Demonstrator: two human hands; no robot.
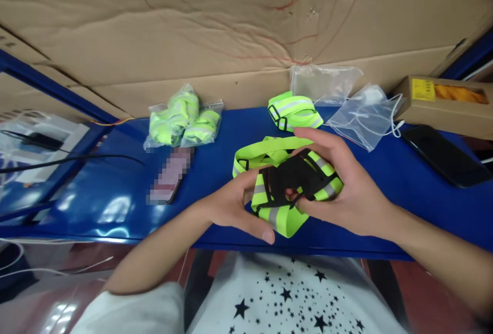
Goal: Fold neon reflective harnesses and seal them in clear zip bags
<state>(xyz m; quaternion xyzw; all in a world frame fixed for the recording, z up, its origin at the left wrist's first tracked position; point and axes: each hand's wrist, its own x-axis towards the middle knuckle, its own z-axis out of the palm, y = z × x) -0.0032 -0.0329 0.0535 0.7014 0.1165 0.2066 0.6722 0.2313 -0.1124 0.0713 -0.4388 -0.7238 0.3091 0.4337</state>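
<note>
A neon yellow-green reflective strap harness (281,219) with grey stripes and black joining pieces is bunched between my two hands above the blue table. My right hand (346,185) grips its right side, thumb below and fingers along the upper edge. On the left side, my left hand (234,203) has its fingers behind the straps, partly hidden, and its thumb stretched out below. A loose loop of the same strap, with a small black buckle (243,164), trails behind the hands. Just beyond it lies a folded reflective strap bundle (295,109).
Clear bags of reflective straps (184,117) lie at the back left, near a phone (171,175). Empty plastic bags (323,83), a white cable (393,123), a black phone (447,155) and a cardboard box (442,110) are to the right. A cardboard wall (192,41) stands behind.
</note>
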